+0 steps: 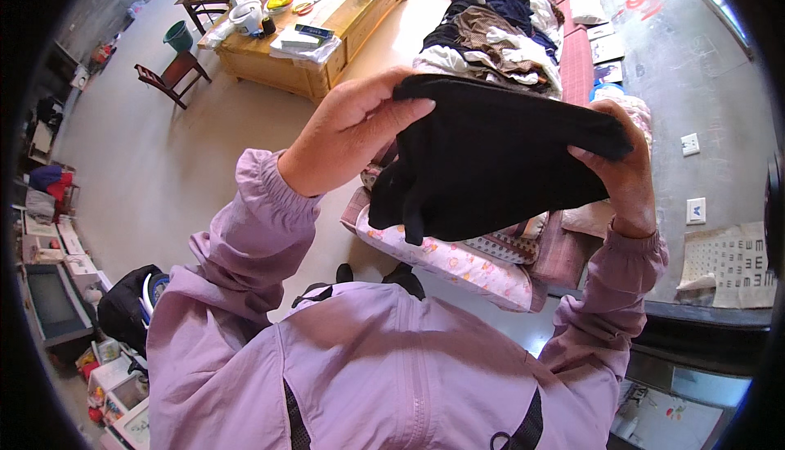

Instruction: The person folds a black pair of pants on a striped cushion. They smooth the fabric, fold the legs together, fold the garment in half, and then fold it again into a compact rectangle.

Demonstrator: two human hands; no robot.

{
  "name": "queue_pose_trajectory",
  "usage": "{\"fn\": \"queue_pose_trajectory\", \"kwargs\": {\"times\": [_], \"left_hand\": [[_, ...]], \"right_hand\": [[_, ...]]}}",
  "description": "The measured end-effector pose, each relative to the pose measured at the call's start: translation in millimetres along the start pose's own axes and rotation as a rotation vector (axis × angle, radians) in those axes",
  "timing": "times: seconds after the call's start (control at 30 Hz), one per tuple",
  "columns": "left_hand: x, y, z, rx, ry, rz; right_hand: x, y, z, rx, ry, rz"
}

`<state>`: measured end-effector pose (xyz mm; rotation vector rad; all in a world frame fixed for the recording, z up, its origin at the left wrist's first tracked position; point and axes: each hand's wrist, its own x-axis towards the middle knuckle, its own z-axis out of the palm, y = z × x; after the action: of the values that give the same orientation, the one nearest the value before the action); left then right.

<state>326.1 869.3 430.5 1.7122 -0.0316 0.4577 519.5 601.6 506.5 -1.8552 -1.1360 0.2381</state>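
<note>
A black cloth garment [490, 161] is stretched out in the air between my two hands. My left hand [356, 125] pinches its upper left corner, the thumb lying on the near face. At the upper right corner, my right hand [622, 168] grips the cloth with its thumb in front. The lower part of the garment hangs down, with a narrow strip dangling at its left. Exactly what kind of garment it is, I cannot tell. Behind it a sofa [575, 63] bears a large pile of mixed clothes [490, 33].
A floral padded cover [441, 266] lies along the sofa's near end. Beyond, a wooden table [362, 20] holds scissors, tubs and a box. A small wooden chair [175, 79] and a green bucket [178, 37] are at the far left. On the right is a grey wall [674, 94].
</note>
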Motion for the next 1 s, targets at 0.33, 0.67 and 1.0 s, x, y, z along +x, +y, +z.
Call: {"fn": "queue_pose_trajectory", "kwargs": {"times": [0.33, 0.67, 1.0], "left_hand": [[9, 21, -14, -0.170, -0.108, 0.123], [15, 38, -3, -0.234, -0.276, 0.174], [11, 45, 17, -0.231, -0.292, 0.311]], "right_hand": [[-17, -59, -5, -0.182, 0.203, -0.022], [-28, -78, 6, -0.301, 0.213, -0.059], [-46, -84, 48, 0.095, 0.231, 0.023]]}}
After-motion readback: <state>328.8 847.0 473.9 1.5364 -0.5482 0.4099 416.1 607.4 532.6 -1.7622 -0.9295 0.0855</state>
